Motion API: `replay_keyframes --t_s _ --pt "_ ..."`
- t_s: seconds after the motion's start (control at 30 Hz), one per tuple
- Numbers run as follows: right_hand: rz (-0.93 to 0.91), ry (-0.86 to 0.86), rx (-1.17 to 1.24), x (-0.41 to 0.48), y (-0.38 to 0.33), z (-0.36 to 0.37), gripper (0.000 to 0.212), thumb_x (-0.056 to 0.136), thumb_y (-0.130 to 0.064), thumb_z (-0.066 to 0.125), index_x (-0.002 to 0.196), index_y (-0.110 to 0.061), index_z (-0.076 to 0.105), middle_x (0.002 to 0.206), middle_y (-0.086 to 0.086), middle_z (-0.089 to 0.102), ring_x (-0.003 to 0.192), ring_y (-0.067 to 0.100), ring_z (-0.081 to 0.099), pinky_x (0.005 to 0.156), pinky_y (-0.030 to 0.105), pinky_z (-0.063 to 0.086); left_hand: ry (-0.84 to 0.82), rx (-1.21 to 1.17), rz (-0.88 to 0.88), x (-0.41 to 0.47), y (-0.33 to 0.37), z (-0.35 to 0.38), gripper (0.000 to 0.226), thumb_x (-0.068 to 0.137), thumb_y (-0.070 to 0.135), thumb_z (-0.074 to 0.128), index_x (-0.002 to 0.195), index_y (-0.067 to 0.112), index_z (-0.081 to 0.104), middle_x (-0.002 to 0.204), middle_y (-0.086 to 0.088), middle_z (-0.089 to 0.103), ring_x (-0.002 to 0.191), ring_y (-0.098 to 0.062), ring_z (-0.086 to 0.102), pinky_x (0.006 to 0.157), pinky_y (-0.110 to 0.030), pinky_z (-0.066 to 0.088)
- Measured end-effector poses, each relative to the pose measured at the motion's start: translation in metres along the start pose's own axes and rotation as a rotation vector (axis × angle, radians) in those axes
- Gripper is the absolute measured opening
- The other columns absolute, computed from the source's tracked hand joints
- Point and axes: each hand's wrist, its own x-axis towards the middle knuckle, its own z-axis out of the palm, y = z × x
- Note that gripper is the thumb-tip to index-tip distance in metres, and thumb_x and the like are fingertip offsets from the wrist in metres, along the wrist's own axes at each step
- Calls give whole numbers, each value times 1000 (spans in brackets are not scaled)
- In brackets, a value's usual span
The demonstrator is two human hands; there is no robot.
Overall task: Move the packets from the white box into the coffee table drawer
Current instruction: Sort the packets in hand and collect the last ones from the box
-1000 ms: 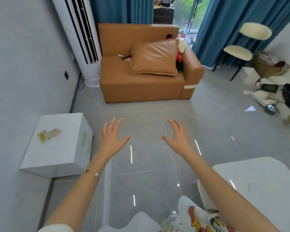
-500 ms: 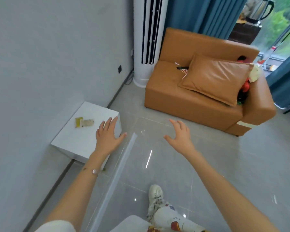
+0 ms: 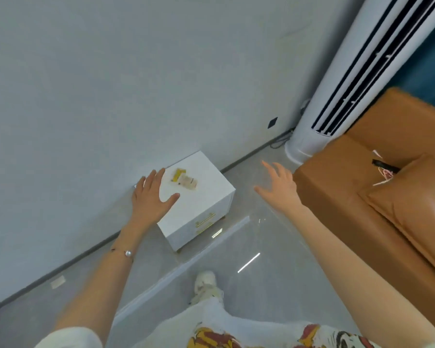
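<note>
A white box with two gold drawer handles stands on the floor against the grey wall. On its top lie the packets, one yellow and one pale, close together. My left hand hovers open over the box's near left corner, fingertips just short of the packets, holding nothing. My right hand is open too, fingers spread, above the floor between the box and the sofa. The coffee table and its drawer are out of view.
A tan leather sofa with a cushion fills the right side. A tall white air conditioner stands in the corner behind it. My shoe is on the glossy tiled floor below the box.
The view has swung left and moved closer to the white box. My left hand has come over the box top near the packets; the right hand has followed, still open.
</note>
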Motion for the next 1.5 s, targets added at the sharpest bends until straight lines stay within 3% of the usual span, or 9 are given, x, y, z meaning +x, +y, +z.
replay_keyframes --t_s 0.43,0.6,0.73,0.9,1.0,1.13,1.3,1.4,1.5 --pt "-101 -293 -101 198 -38 70 77 88 -43 58 152 -31 17 159 5 13 145 29 11 116 46 19 -105 -38 -319 135 -67 61 83 86 60 55 152 28 16 161 -2 14 147 -31 10 117 -50 14" --pt "-78 -394 -18 250 -44 116 73 87 -42 61 149 -28 26 153 3 27 141 26 22 113 45 25 -175 -78 -374 176 -79 93 81 88 52 57 153 25 16 160 -4 16 147 -30 12 118 -47 14" --pt "-24 -504 108 287 -38 192 70 86 -39 65 147 -27 30 149 1 32 138 27 27 111 45 31 -172 -215 -474 205 -108 149 78 89 45 61 152 21 21 158 -2 23 146 -23 19 118 -43 17" --pt "36 -604 148 341 -11 335 77 84 -41 68 148 -26 28 151 0 31 139 26 28 109 42 30 -147 -313 -643 244 -167 268 73 91 39 60 151 22 22 157 1 26 144 -21 23 117 -42 21" --pt "-92 -607 64 377 0 413 89 81 -45 71 151 -26 20 157 1 21 143 26 18 112 46 26 -87 -250 -645 270 -193 335 74 90 39 61 150 20 23 159 -1 19 146 -21 17 117 -43 19" --pt "-327 -588 -32 420 1 479 106 74 -51 74 153 -29 6 161 0 2 149 25 -3 118 46 9 45 -205 -597 298 -211 384 89 81 49 67 151 19 22 160 -3 14 148 -21 11 116 -46 16" --pt "-565 -595 -32 452 -10 518 121 64 -65 73 153 -30 -2 162 2 -4 148 24 -11 118 46 -5 49 -132 -542 327 -227 409 103 76 63 62 153 19 10 161 3 7 149 -17 -3 116 -48 -3" --pt "-635 -630 15 461 -16 525 119 66 -54 77 153 -26 0 161 -2 6 149 21 -6 119 46 -5 102 -102 -471 329 -231 417 91 80 63 54 152 19 18 160 5 13 148 -17 -3 114 -49 -7" --pt "-615 -623 148 455 -14 524 107 71 -40 78 153 -21 12 152 2 29 145 22 16 118 41 12 175 -159 -404 321 -220 421 73 88 57 45 147 17 31 153 3 33 146 -19 13 116 -50 -1"
